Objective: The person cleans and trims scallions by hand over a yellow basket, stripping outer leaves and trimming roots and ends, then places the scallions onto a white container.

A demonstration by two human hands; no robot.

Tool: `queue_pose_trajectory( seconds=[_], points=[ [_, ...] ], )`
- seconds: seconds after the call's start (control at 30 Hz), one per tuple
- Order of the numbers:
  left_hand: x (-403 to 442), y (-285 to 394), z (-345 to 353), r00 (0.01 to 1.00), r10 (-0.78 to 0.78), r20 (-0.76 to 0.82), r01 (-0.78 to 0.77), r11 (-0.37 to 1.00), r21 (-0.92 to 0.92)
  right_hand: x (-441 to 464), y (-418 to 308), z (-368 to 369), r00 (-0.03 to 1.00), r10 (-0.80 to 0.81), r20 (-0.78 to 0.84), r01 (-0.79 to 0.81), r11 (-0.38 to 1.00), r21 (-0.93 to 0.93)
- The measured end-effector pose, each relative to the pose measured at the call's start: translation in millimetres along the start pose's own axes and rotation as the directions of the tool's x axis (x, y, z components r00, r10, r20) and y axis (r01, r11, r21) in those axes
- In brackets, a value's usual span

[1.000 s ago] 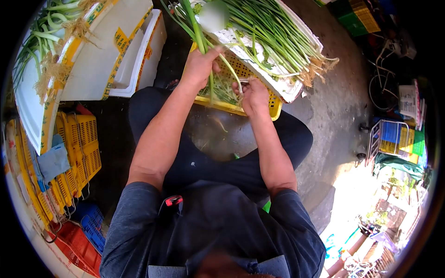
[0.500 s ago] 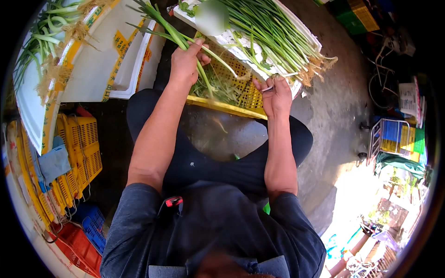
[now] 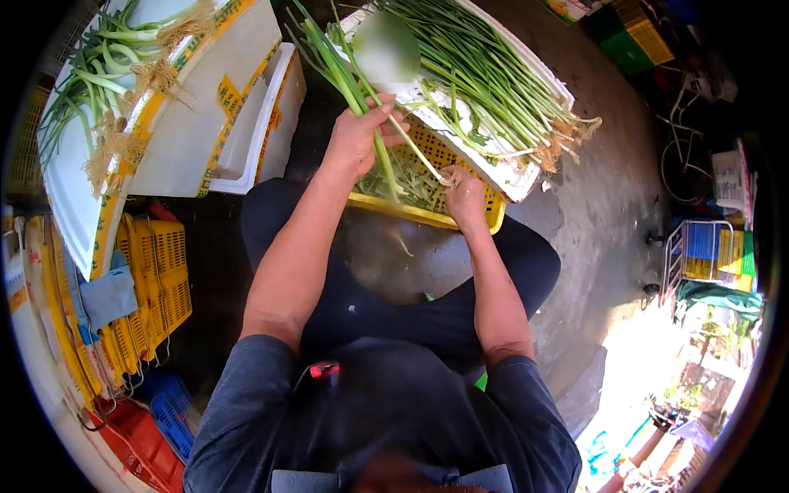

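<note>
My left hand [image 3: 362,135] is closed round several green onions [image 3: 339,72], their leaves pointing up and left. One stalk slants down right from it to my right hand [image 3: 465,197], whose fingers are pinched at the stalk's root end. Both hands are over a yellow basket [image 3: 427,215] that holds green and pale trimmings [image 3: 403,182]. Beyond it, a white foam box [image 3: 511,171] bears a large pile of green onions [image 3: 493,90] with roots toward the right.
More rooted onions [image 3: 103,70] lie on a white foam lid [image 3: 70,189] at upper left. Below are yellow crates [image 3: 160,271], a blue crate [image 3: 171,407] and a red crate [image 3: 136,440]. A metal cart [image 3: 675,255] stands at right; a co-worker's arm shows at lower right.
My right hand has moved left and down from the foam box edge to the root end of the stalk. My left hand, still holding onions, has shifted right. The view has shifted slightly.
</note>
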State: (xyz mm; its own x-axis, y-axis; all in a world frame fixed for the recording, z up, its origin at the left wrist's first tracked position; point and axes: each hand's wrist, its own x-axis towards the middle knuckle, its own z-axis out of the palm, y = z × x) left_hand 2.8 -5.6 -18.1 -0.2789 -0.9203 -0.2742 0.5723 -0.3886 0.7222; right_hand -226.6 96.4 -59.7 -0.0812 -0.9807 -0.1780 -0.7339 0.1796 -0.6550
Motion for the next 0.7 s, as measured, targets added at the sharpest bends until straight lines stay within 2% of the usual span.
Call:
queue_pose_trajectory(
  seconds=[0.07,0.13,0.2,0.27,0.33,0.37,0.47,0.57,0.67,0.7],
  points=[
    [-1.0,2.5,3.0,1.0,-0.01,-0.007,0.01,1.0,-0.016,1.6,-3.8,7.8,0.983,-0.162,-0.087,0.167,0.984,0.065],
    [-4.5,3.3,5.3,1.0,-0.017,0.001,0.017,0.999,-0.049,-0.9,-2.1,16.4,0.942,-0.29,-0.168,0.281,0.957,-0.072],
    [-6.6,5.0,2.2,0.999,0.019,-0.037,-0.021,0.998,-0.06,-5.0,5.3,4.4,0.995,-0.095,0.004,0.095,0.991,-0.094],
    [-6.8,8.4,-1.6,0.998,0.026,-0.052,-0.029,0.998,-0.05,-1.4,7.3,-9.5,0.977,-0.143,-0.16,0.132,0.988,-0.076],
    [-6.8,8.1,3.9,0.997,0.044,-0.068,-0.048,0.997,-0.056,7.1,-6.0,-27.7,0.913,-0.188,-0.361,0.197,0.98,-0.014],
    [-4.9,4.9,2.8,0.996,0.055,-0.068,-0.058,0.997,-0.045,12.1,-13.4,-38.8,0.863,-0.261,-0.433,0.242,0.965,-0.099],
    [-2.5,3.2,4.8,0.991,0.091,-0.094,-0.096,0.994,-0.047,42.9,12.1,-46.1,0.841,-0.384,-0.381,0.226,0.889,-0.397],
    [-0.3,3.4,-0.4,0.985,0.12,-0.127,-0.127,0.991,-0.051,62.4,34.4,-40.0,0.963,-0.247,-0.104,0.146,0.807,-0.573],
    [-2.6,5.9,-1.5,0.978,0.123,-0.171,-0.132,0.99,-0.041,59.9,23.6,-40.3,0.892,-0.357,-0.276,0.175,0.837,-0.518],
    [-4.2,7.7,0.6,0.976,0.125,-0.177,-0.135,0.99,-0.045,55.9,15.5,-41.2,0.861,-0.404,-0.31,0.182,0.812,-0.555]
  ],
)
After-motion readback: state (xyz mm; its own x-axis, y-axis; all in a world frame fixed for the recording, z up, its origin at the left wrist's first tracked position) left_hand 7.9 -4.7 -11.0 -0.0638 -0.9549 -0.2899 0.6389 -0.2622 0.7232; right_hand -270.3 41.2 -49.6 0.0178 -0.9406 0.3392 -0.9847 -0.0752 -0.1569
